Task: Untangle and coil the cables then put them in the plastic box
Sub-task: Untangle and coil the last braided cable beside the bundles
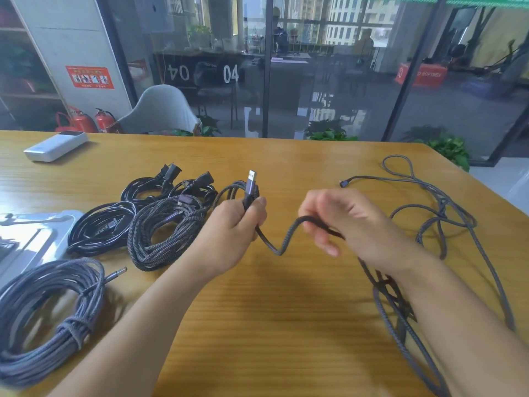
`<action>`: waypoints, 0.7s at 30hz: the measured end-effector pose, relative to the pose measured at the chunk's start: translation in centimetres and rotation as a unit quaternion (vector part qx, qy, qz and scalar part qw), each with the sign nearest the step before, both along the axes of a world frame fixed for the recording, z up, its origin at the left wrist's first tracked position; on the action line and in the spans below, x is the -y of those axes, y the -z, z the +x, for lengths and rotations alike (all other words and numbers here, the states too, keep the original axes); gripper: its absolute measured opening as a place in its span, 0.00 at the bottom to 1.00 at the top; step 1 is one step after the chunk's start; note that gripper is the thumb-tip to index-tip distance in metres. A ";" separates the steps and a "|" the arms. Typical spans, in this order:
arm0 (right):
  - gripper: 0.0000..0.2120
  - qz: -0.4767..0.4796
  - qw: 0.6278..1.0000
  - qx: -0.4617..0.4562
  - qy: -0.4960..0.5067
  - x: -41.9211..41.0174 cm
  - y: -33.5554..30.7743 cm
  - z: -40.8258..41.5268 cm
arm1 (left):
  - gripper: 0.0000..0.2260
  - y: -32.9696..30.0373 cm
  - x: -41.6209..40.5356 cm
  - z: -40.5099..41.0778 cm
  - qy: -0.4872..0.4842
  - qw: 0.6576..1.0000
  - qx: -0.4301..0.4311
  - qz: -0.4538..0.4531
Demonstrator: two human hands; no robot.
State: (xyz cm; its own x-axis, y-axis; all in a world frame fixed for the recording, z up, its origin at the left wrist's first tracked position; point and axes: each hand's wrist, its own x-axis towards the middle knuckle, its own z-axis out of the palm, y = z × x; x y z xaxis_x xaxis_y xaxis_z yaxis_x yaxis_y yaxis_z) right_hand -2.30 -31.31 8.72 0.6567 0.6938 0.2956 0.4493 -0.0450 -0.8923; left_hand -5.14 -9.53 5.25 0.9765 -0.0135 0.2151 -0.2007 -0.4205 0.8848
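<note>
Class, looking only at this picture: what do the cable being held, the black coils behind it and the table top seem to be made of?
Held cable: grey braided fabric sleeve, judging by its woven texture; USB plug looks metal, shiny.
Black coils: smooth, glossy jacket, probably rubber or plastic.
Table: yellow wood or wood-look laminate, visible grain lines.

What we cannot make out

At the left edge of the frame the plastic box [31, 239] is cut off, as is the grey coil [48, 305] at lower left. Our right hand [340, 222] is motion-blurred, so its grip on the braided cable [282, 239] is unclear. That cable runs behind our right forearm and out past the bottom edge.
</note>
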 end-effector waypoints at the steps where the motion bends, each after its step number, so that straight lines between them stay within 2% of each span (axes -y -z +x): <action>1: 0.29 0.007 1.000 -0.008 0.017 0.6 -0.4 0.0 | 0.20 -0.2 -0.3 0.0 -0.007 1.000 -0.002 -0.019; 3: 0.26 -0.021 0.999 -0.010 0.030 1.8 -1.0 0.0 | 0.19 -0.8 -1.2 0.0 -0.026 0.997 -0.008 -0.068; 5: 0.21 -0.111 0.994 -0.013 -0.017 2.3 -1.2 -0.3 | 0.18 -1.2 -1.8 -0.1 -0.036 0.993 -0.016 -0.112; 8: 0.18 -0.261 0.960 -0.046 -0.087 1.5 -0.9 -0.9 | 0.18 -1.5 -1.9 -0.3 -0.037 0.987 -0.008 -0.157; 12: 0.14 -0.325 0.936 -0.070 -0.119 -0.7 0.4 -1.6 | 0.18 -1.6 -0.9 -0.5 0.017 0.973 0.018 -0.228; 14: 0.13 -0.371 0.921 -0.020 -0.116 -1.8 1.4 -1.6 | 0.17 -1.6 -0.4 -0.7 0.076 0.951 -0.003 -0.299; 17: 0.14 -0.448 0.887 0.095 -0.060 -2.6 2.8 -0.4 | 0.16 -1.8 -0.1 -1.3 0.130 0.926 -0.050 -0.350; 21: 0.18 -0.471 0.870 0.140 0.027 -1.5 3.7 2.2 | 0.18 -2.1 -0.6 -1.4 0.166 0.905 -0.090 -0.381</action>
